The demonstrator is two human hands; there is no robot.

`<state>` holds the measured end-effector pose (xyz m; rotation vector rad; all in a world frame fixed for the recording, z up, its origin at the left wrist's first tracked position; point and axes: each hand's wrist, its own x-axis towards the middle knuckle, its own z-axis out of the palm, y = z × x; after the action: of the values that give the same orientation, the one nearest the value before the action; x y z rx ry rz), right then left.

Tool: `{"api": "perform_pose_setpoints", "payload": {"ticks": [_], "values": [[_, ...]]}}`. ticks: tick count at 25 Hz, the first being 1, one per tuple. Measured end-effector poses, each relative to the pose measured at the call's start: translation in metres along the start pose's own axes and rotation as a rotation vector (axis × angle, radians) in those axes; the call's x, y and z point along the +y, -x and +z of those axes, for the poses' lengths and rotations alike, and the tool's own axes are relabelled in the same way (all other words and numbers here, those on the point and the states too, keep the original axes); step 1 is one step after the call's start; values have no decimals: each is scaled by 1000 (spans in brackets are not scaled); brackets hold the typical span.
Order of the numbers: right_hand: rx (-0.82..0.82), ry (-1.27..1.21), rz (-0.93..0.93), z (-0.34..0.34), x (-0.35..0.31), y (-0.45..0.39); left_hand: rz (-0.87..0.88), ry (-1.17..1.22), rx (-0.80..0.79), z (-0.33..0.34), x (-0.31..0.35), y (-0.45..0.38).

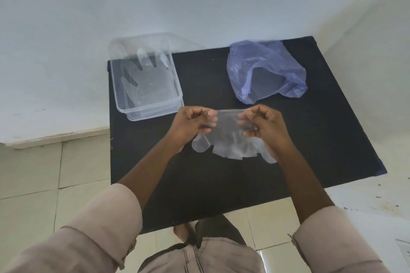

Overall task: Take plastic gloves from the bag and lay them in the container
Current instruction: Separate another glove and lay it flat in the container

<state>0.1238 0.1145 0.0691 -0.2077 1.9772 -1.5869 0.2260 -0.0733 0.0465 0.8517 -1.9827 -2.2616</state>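
One clear plastic glove (230,139) was held up w/ both hands over the black table (310,139), cuff edge stretched between them, fingers dangling toward the near side. Left hand (193,123) pinched shut on cuff's left corner; right hand (264,125) clamped on the right corner. At least one glove lay flat inside the clear plastic container (121,95) at far left. Blue plastic bag (266,71) sat slumped at far right, contents unclear. Judged partway done; held glove not yet laid in.

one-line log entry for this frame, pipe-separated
phase: glove held over table | left hand: shut on glove | right hand: shut on glove | container: gloves inside | bag: on table, open
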Motion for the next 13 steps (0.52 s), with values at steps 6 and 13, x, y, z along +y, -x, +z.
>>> {"api": "perform_pose_setpoints", "payload": {"ticks": [6, 13], "values": [[-160, 18, 43, 42, -61, -60, 49, 6, 131, -38, 49, -17], [-316, 93, -51, 136, -148, -131, 131, 47, 311, -140, 117, -50]]}}
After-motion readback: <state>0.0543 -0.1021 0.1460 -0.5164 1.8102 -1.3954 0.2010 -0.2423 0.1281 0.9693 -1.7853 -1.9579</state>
